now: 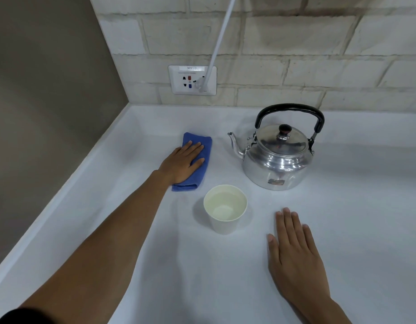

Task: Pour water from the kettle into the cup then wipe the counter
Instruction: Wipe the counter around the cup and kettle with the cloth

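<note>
White bench [342, 230] underhand, left hand [182, 163] flat on the blue cloth [203, 160] — sweep firmly, skirting the filled cup [225, 209] at four o'clock — right hand [293, 256] spread, empty.

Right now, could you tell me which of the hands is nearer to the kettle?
Too close to call. The right hand lies flat on the counter in front of the kettle; the left hand rests on the blue cloth, beyond the spout side.
</note>
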`<state>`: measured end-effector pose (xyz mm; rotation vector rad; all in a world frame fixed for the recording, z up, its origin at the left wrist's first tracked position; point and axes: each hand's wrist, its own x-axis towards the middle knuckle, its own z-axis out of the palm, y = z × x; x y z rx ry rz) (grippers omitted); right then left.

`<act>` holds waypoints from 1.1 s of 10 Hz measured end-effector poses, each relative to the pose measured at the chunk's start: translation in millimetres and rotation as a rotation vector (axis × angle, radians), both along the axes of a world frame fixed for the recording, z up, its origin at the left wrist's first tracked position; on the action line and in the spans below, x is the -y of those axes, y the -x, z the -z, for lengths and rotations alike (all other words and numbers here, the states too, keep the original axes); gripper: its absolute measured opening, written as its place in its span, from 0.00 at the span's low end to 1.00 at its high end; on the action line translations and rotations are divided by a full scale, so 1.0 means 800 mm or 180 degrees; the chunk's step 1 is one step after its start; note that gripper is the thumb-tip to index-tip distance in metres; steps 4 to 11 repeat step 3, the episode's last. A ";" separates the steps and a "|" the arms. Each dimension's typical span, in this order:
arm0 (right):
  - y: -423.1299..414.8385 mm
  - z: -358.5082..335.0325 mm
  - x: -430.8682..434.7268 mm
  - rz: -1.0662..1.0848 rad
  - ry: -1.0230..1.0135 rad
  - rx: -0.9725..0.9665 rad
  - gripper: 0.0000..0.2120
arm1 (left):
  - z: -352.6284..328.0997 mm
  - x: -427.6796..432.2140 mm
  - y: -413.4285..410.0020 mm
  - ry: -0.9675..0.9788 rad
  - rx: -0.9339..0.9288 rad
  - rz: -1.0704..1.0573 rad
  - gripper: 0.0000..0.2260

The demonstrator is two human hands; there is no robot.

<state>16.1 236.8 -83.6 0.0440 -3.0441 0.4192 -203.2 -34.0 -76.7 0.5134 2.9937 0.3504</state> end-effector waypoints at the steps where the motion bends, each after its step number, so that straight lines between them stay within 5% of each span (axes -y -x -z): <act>1: -0.001 -0.001 0.001 -0.0007 -0.0053 -0.0096 0.35 | -0.005 -0.002 -0.003 0.0120 0.0082 -0.0020 0.25; 3: -0.001 0.005 -0.002 0.0011 -0.0092 -0.0051 0.32 | -0.025 -0.013 -0.021 -0.0209 -0.0528 -0.0022 0.25; 11: -0.001 0.005 -0.002 0.0011 -0.0092 -0.0051 0.32 | -0.025 -0.013 -0.021 -0.0209 -0.0528 -0.0022 0.25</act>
